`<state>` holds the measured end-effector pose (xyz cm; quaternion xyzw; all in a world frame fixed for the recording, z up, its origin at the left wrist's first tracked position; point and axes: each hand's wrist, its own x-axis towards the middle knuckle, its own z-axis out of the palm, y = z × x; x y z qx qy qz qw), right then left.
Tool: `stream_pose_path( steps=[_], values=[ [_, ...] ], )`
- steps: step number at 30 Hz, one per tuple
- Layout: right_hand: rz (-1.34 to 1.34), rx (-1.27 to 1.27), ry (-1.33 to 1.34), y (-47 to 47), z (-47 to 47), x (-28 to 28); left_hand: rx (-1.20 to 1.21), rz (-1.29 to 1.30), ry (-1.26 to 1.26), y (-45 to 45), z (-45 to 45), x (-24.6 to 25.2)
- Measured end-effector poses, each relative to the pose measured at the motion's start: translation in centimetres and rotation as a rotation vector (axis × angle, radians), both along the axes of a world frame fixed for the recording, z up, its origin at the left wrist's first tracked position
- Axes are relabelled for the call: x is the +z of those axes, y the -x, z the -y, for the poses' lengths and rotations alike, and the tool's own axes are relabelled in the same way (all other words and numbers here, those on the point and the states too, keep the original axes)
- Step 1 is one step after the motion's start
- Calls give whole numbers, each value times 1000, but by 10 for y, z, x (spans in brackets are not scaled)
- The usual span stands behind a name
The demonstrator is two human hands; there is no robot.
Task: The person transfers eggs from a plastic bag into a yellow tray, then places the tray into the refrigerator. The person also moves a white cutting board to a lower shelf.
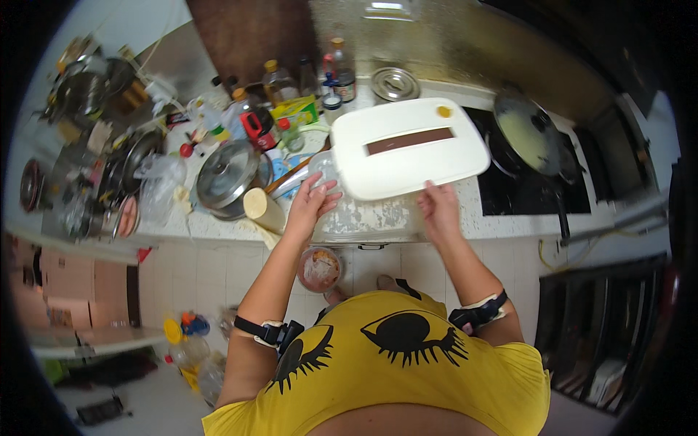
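Observation:
My right hand (439,206) grips the lower edge of a white plastic lid (403,174), which has a long brown strip or opening across it and a yellow spot at one corner. My left hand (316,204) is spread over the worktop, holding nothing. Close by it stand a pale cylindrical object (263,209), wooden-handled utensils (289,174) and a clear plastic container (325,166). A rectangular, mottled surface (365,215) lies between my hands, partly under the lid; I cannot tell what it is.
At the left sits a glass-lidded pot (226,174) beside bottles (256,122) and a plastic bag (160,185). A steel lid (395,84) lies behind. A lidded pan (526,133) rests on the black hob (512,191) at right. Below, a bin (319,270) stands near my feet.

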<state>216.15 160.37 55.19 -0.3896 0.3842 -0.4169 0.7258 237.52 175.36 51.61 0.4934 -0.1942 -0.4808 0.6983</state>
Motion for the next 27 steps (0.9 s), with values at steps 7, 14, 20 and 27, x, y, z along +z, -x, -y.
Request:
stream_pose_path(
  steps=[7, 14, 20, 27],
  values=[
    [-135, 145, -48, -17, -60, -22, 136, -158, -47, -21, 6, -19],
    [-416, 883, 109, 75, -19, -13, 126, -93, -87, -42, -20, -47],
    [-574, 30, 309, 89, 52, -51, 85, -63, -133, -32, -18, -57],
    [-566, 18, 399, 54, 78, -95, 135, 109, -262, -23, -16, -57]
  ],
)
